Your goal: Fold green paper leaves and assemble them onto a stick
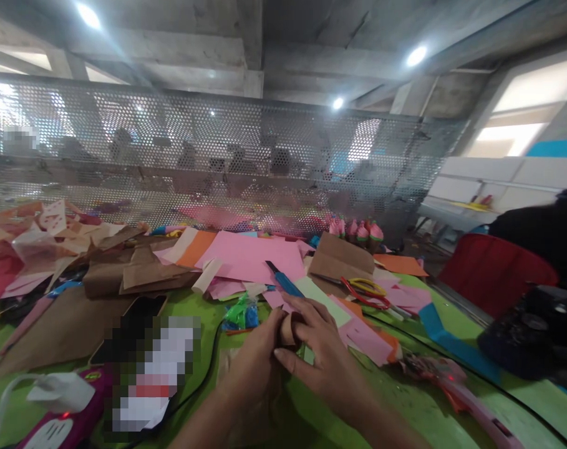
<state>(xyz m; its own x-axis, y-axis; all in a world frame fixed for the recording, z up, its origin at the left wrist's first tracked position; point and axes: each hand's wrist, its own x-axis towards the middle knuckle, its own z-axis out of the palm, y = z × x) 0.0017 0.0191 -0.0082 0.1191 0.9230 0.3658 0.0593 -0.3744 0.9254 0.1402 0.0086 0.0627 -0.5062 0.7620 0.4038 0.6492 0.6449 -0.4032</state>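
Observation:
Low over the green table, my left hand [259,351] is closed around a small rolled piece of brown paper [289,330]. My right hand [321,346] curls over the same roll from the right, thumb below and fingers above, so both hands grip it. Part of the roll is hidden by my fingers. Just beyond my fingertips a blue utility knife [285,282] lies with its dark blade out on pink paper [250,252]. Left of my hands sits a bundle of green and blue plastic [241,313].
A pink glue gun [470,399] with a lit red light lies at right, near a black cable. Red-and-yellow scissors [365,290] rest among paper scraps. A phone [130,327] and a purple power strip [72,415] are at left. A perforated metal screen [194,156] stands behind the table.

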